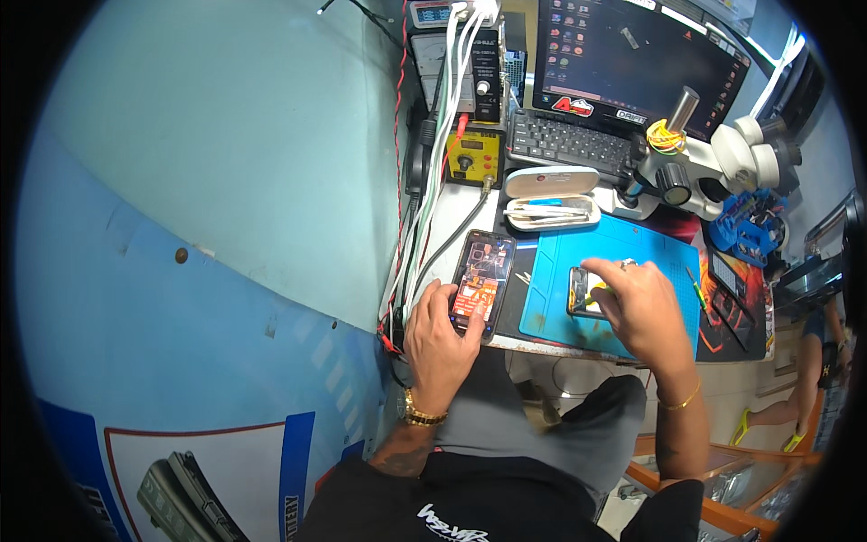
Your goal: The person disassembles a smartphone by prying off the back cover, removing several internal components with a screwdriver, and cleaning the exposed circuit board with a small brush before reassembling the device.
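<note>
My left hand [441,336] is around the lower end of a dark smartphone [492,262] with a lit, colourful screen. Its fingers lie along the phone's left edge, and the thumb rests over the glass. On a blue work mat [551,316], my right hand [646,307] hovers over or touches a second, smaller phone [577,294], which looks opened up, with white and yellow showing inside. The index finger stretches to this phone's top edge, the thumb apart from it. Part of the second phone is hidden under the hand.
Behind the mat are an open case [553,212] holding slim tools, a keyboard [569,140], a monitor [632,63] and a microscope [673,181]. A yellow control box [475,155] and cables [442,135] stand left. Tweezers [697,289] and a blue organizer [750,226] sit right.
</note>
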A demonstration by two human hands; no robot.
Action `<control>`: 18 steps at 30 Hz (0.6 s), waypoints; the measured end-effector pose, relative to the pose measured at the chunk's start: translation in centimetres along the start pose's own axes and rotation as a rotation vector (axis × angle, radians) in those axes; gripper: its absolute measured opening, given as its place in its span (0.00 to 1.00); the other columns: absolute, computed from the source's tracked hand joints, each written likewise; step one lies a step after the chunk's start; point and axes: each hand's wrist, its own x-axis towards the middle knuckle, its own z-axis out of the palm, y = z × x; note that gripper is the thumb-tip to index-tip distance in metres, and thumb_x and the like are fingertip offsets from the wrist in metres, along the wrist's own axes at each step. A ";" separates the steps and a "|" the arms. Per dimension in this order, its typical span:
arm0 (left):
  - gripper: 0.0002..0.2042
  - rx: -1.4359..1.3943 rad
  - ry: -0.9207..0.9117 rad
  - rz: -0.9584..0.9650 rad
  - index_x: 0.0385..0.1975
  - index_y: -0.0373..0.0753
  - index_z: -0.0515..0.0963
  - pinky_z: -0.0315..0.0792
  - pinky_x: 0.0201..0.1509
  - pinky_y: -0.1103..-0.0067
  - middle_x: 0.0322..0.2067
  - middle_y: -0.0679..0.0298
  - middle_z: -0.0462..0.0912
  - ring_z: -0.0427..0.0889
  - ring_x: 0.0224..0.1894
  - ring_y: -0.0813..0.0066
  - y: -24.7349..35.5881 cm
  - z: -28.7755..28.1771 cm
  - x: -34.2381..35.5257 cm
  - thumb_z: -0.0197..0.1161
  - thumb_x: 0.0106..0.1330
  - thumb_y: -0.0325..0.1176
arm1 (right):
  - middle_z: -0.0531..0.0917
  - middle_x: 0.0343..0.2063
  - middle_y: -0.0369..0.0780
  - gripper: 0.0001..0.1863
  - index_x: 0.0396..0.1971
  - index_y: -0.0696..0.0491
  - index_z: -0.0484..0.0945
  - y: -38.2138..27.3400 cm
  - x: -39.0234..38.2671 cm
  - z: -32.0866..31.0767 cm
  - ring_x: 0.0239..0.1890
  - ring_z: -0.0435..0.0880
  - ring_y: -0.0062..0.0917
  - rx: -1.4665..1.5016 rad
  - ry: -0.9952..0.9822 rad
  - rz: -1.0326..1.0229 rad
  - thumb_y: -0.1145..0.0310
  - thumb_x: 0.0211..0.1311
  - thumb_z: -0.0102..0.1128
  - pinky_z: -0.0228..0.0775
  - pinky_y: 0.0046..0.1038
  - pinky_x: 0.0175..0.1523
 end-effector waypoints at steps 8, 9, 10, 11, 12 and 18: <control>0.07 -0.062 0.028 -0.035 0.40 0.36 0.81 0.75 0.56 0.59 0.52 0.47 0.84 0.84 0.52 0.46 -0.1 0.6 1.8 0.64 0.68 0.31 | 0.84 0.30 0.44 0.17 0.49 0.51 0.82 -2.4 -0.2 0.9 0.33 0.81 0.40 -0.056 0.092 0.259 0.75 0.59 0.67 0.65 0.39 0.40; 0.06 -0.047 0.035 -0.012 0.39 0.36 0.82 0.76 0.55 0.60 0.52 0.47 0.84 0.84 0.52 0.46 -0.3 0.8 1.9 0.65 0.68 0.31 | 0.84 0.30 0.44 0.17 0.49 0.51 0.82 -2.7 -0.1 1.0 0.33 0.81 0.40 -0.059 0.109 0.268 0.74 0.59 0.67 0.66 0.39 0.41; 0.06 -0.033 0.041 0.011 0.38 0.36 0.82 0.76 0.55 0.60 0.51 0.48 0.85 0.84 0.51 0.46 -0.3 1.0 2.0 0.65 0.67 0.32 | 0.84 0.30 0.44 0.17 0.49 0.51 0.83 -3.0 -0.1 1.2 0.33 0.81 0.40 -0.061 0.125 0.278 0.74 0.59 0.68 0.66 0.40 0.41; 0.07 -0.024 0.047 0.003 0.38 0.36 0.83 0.76 0.55 0.60 0.51 0.48 0.85 0.84 0.51 0.47 -0.3 1.2 2.1 0.66 0.67 0.32 | 0.84 0.30 0.44 0.17 0.49 0.51 0.83 -3.3 -0.2 1.4 0.34 0.81 0.40 -0.064 0.141 0.289 0.74 0.59 0.68 0.66 0.40 0.41; 0.07 -0.017 0.048 0.002 0.37 0.36 0.83 0.76 0.55 0.61 0.52 0.49 0.84 0.84 0.51 0.47 -0.3 1.3 2.4 0.67 0.66 0.33 | 0.84 0.30 0.44 0.17 0.49 0.51 0.83 -3.5 -0.2 1.5 0.34 0.81 0.41 -0.076 0.150 0.308 0.74 0.59 0.68 0.67 0.40 0.42; 0.13 0.001 -0.050 -0.016 0.43 0.37 0.86 0.74 0.59 0.61 0.57 0.48 0.80 0.80 0.57 0.48 -0.5 0.9 2.7 0.72 0.62 0.36 | 0.84 0.29 0.45 0.15 0.48 0.51 0.84 -4.2 0.1 2.2 0.35 0.83 0.42 -0.125 0.171 0.398 0.73 0.59 0.67 0.69 0.41 0.44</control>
